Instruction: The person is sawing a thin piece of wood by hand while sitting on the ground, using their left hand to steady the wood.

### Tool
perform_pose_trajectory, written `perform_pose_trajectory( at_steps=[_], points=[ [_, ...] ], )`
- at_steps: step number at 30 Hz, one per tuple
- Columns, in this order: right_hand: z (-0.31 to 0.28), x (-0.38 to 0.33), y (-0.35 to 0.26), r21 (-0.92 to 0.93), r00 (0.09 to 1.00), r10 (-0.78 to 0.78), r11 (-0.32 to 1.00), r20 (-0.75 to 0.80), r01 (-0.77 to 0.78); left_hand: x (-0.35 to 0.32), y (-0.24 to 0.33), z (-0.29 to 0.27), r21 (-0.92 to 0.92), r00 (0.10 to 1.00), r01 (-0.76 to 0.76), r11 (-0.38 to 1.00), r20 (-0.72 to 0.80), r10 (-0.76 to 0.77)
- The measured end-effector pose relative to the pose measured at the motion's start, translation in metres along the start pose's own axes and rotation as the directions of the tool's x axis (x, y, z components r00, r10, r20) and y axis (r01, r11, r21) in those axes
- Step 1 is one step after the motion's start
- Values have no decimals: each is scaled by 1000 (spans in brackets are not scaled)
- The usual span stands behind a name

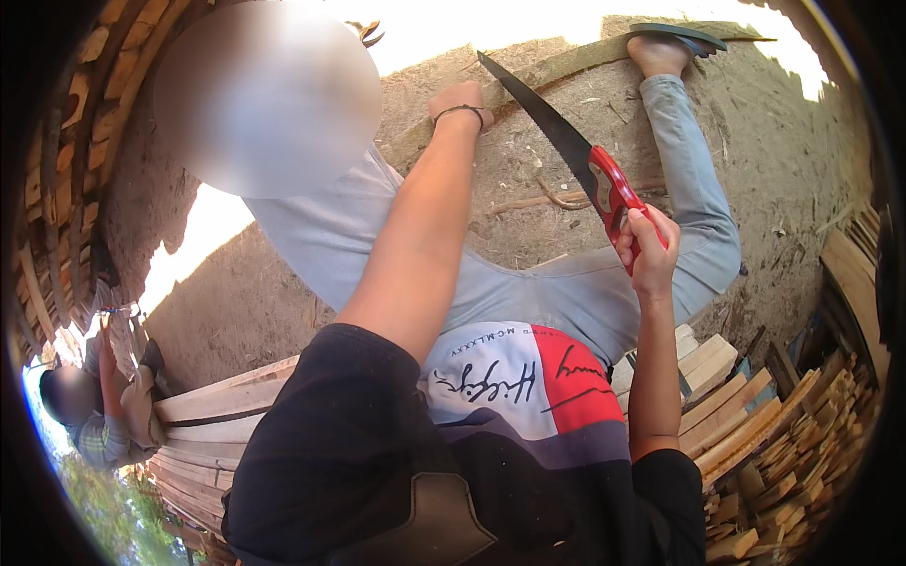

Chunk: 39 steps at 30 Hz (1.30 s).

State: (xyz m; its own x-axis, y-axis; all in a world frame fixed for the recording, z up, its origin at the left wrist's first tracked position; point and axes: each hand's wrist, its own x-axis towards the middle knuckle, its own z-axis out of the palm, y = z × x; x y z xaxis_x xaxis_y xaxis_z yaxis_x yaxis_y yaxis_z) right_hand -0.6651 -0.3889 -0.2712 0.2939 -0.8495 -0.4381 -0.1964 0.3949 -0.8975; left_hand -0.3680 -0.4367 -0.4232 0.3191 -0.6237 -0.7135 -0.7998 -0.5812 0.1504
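Saw (566, 141) | red handle inside right hand (649, 247) fingers | left hand (461, 102) on plank (566, 64)

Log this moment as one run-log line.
left hand: pressing down on plank | right hand: gripping red-handled handsaw, blade on plank | foot: on plank | surface: dirt ground

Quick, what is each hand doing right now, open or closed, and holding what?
Left hand: pressed on the wooden plank; open or closed cannot be told.
Right hand: closed around the red handle of the hand saw.
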Motion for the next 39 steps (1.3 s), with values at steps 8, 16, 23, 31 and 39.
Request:
perform_pose_trajectory(
  at_steps=[8,16,23,31,39],
  points=[
    [51,64,31,-126,990,-142,982,16,143,-2,8,-2,-11,996,-4,1000,-88,3],
    [-5,-6,11,-61,998,-62,996,12,63,-9,2,-3,-35,999,28,999,-25,-29],
    [24,40,34,-231,947,-318,925,-41,301,2,25,1,49,994,-58,997,-90,62],
    [14,0,23,-259,948,-310,924,-78,281,13,1,15,151,994,5,988,-110,12],
    [51,34,42,-340,905,-414,868,-94,362,36,-8,11,225,985,-78,971,-135,111]
  ],
)
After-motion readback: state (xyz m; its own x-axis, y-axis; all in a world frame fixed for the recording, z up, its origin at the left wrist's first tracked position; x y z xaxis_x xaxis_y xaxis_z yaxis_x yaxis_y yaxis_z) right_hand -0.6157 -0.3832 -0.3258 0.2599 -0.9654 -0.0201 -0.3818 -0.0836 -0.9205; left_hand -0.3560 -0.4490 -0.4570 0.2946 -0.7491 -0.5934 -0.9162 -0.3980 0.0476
